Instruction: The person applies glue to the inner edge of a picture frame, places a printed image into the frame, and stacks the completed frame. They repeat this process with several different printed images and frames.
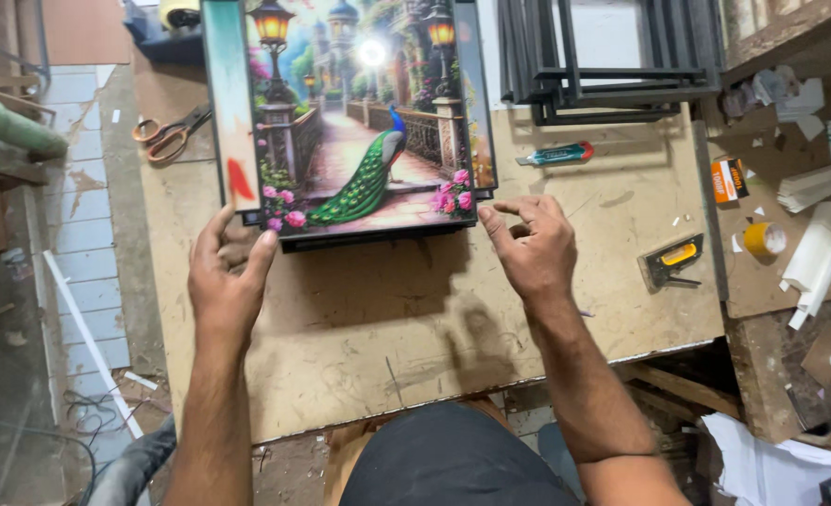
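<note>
Hands frame the near edge of a glossy rectangular print of a peacock on a garden path point(359, 122), which lies in a black frame on the worn brown board worktable point(387, 328). The left hand point(228, 281) is spread wide, fingertips touching the picture's lower left corner. The right hand point(532, 244) is half curled, thumb and forefinger pinching toward the lower right corner, gripping nothing clearly. The step looks like squaring the print in its frame; pressing it home evenly would call for both corners held level. Orange-handled scissors point(170, 131) and a yellow-and-black staple gun point(675, 260) lie well apart.
</note>
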Tool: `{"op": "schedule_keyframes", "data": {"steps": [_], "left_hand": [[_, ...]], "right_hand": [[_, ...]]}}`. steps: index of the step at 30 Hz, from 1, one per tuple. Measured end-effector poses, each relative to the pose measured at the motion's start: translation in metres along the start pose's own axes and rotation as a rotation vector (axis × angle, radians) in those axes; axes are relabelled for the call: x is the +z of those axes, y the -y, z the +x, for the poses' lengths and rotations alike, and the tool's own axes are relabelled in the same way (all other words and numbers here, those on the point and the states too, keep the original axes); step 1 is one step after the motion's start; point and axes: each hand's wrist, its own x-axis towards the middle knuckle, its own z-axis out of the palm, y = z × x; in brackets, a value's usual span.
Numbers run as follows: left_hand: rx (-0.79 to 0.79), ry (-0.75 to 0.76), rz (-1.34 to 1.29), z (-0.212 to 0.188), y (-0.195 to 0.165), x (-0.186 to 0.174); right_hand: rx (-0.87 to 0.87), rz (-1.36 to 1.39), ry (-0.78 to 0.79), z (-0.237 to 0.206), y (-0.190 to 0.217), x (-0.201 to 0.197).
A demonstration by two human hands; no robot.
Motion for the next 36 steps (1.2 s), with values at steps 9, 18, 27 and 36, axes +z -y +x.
{"op": "schedule_keyframes", "data": {"steps": [9, 18, 27, 36], "left_hand": [[-0.315, 0.002, -0.094, -0.068, 0.046, -0.019], [-0.452, -0.049, -0.129, -0.103, 0.052, -0.045], [-0.1, 0.206, -0.072, -0.14, -0.013, -0.022], [0.209, 0.556, -0.587, -0.226, -0.019, 0.036]], "right_hand": [[-0.217, -0.648, -0.16, 0.189, -0.043, -0.021], [0.016, -0.607, -0.219, 0.196, -0.061, -0.019], [-0.109, 1.075, -0.372, 0.001, -0.027, -0.125], [0.339, 1.129, 0.326, -0.243, 0.0, -0.04]]}}
